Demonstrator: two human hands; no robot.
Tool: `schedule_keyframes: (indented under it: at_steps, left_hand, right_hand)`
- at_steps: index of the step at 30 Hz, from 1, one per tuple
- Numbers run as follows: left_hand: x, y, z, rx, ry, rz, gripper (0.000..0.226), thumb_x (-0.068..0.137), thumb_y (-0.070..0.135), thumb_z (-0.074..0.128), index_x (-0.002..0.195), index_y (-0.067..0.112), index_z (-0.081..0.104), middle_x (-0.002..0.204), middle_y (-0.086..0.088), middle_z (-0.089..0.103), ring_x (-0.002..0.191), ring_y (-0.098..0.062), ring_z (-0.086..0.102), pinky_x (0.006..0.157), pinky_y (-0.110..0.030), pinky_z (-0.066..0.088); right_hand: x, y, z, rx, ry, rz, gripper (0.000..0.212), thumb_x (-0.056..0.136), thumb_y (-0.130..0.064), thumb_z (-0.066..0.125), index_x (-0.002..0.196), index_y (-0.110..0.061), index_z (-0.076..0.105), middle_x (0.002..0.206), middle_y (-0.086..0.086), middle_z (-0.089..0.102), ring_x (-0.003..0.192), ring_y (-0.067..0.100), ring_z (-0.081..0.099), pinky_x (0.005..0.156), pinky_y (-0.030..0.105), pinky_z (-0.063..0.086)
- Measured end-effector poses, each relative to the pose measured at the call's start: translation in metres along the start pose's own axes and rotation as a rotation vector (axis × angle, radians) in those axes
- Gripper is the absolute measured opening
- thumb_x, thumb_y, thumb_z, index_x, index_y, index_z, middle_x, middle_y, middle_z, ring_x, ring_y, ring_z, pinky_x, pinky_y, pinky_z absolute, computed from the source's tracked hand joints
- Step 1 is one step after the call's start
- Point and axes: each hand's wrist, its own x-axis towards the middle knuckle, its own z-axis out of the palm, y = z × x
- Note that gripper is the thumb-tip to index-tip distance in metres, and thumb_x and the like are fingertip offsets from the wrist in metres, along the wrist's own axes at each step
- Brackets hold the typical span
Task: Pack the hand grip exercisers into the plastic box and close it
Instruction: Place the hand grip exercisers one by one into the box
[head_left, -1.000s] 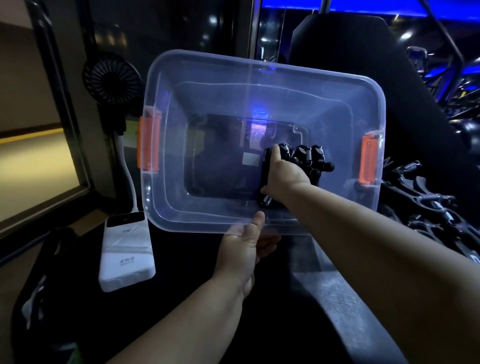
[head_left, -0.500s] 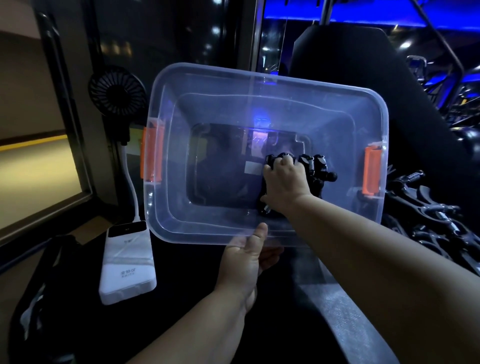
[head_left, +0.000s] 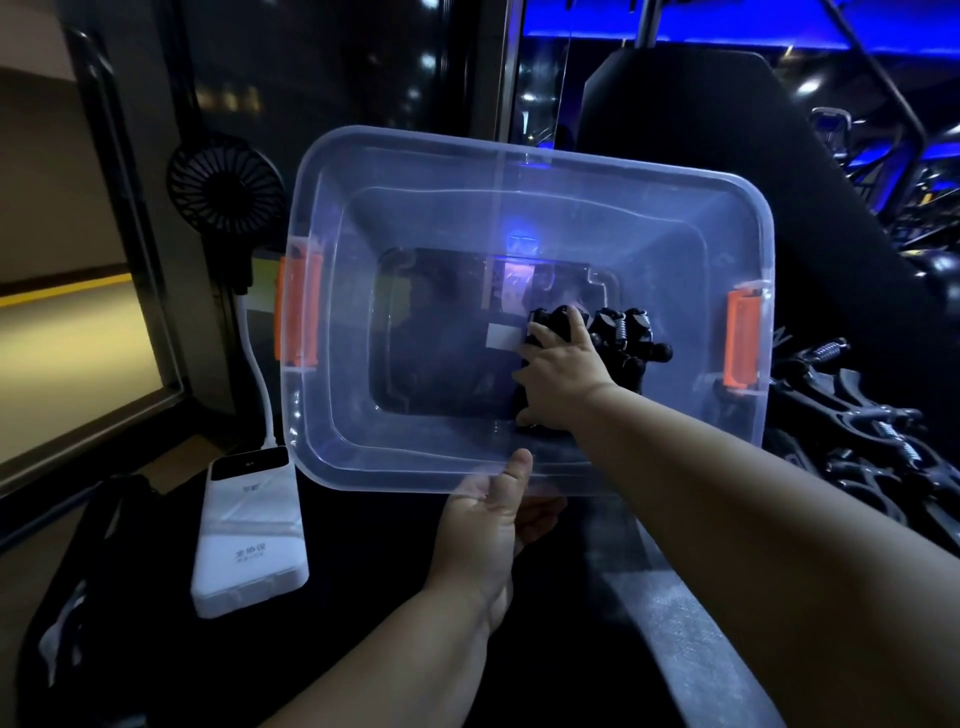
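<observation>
My right hand (head_left: 563, 371) fingers clamp first grip exercisers (head_left: 618, 338) in plastic box (head_left: 519, 156), left hand (head_left: 493, 525) steadying rim; more exercisers (head_left: 857, 441) probably outside, lid unseen.

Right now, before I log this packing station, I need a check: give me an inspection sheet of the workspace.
Surface: dark tabletop, dimly lit.
Job's things: clear plastic box with orange latches, tilted toward the camera, no lid seen; black spring hand grip exercisers inside at right; more exercisers piled outside at right.
Clutter: white power bank; small black fan.
Grips: left hand holds the box's near rim; right hand on the exercisers inside.
Cables: white cable from the power bank up toward the fan.
Surroundings: dark room, blue lights, window at left.
</observation>
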Motion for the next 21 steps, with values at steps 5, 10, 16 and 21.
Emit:
schedule_keyframes:
  at_steps: [5,10,16,21]
  left_hand:
    - [0.001,-0.002,-0.001,0.004,0.004,0.002,0.021,0.089,0.029,0.059,0.083,0.009,0.055,0.074,-0.015,0.067,0.067,-0.022,0.067,0.059,-0.026,0.053]
    - [0.002,-0.002,-0.001,-0.006,-0.002,0.006,0.020,0.089,0.027,0.059,0.084,0.008,0.055,0.072,-0.014,0.067,0.065,-0.021,0.067,0.060,-0.026,0.053]
    - [0.003,-0.001,-0.002,0.009,-0.011,0.021,0.025,0.085,0.030,0.061,0.091,0.006,0.057,0.073,-0.013,0.067,0.067,-0.020,0.067,0.060,-0.026,0.054]
    - [0.001,0.001,-0.001,0.024,0.003,0.013,0.020,0.090,0.027,0.059,0.089,0.008,0.057,0.072,-0.011,0.069,0.068,-0.020,0.068,0.063,-0.027,0.055]
  right_hand:
    - [0.006,-0.003,0.001,-0.022,-0.026,0.025,0.064,0.082,-0.069,0.052,0.134,-0.032,0.053,0.154,-0.004,0.028,0.147,0.024,0.005,0.110,0.066,-0.011]
    - [0.004,-0.004,0.001,-0.033,-0.019,0.022,0.065,0.082,-0.069,0.051,0.135,-0.032,0.052,0.153,-0.002,0.029,0.147,0.025,0.004,0.107,0.068,-0.014]
    - [-0.007,0.003,-0.009,0.027,0.094,-0.048,0.064,0.086,-0.069,0.042,0.140,-0.034,0.046,0.155,-0.006,0.028,0.148,0.021,-0.001,0.109,0.066,-0.015]
    - [-0.023,0.011,-0.017,0.258,0.115,0.035,0.060,0.090,-0.066,0.038,0.141,-0.036,0.042,0.155,-0.009,0.027,0.148,0.015,-0.004,0.113,0.059,-0.013]
